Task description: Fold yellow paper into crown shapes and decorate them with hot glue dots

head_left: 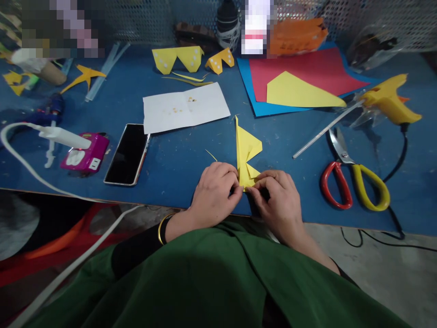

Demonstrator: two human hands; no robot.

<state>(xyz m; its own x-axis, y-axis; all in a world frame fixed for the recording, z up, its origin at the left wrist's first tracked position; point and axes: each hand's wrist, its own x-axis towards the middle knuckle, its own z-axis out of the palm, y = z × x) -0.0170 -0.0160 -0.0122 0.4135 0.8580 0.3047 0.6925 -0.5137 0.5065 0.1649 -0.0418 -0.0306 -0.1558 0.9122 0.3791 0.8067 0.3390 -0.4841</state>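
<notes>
We had the folded yellow paper (pixel 241 141) between our two hands, near the front edge of the blue desk (pixel 180 157). Our left hand (pixel 215 193) pinched its near end from the left, thumb against fingers, and our right hand (pixel 280 198) pinched the same end from the right, so that the two thumbs nearly met there. The rest of the paper pointed away from us, past our fingertips, its notched side facing right and its long, straight side facing left.

Just beyond our left hand we had a thin yellow strip (pixel 211 155), and farther back a creased white sheet (pixel 186 109) with small scraps on it. The phone (pixel 127 155) lay well to our left; the scissors (pixel 344 157) lay to the right of our right hand, their red and yellow handles towards us.
</notes>
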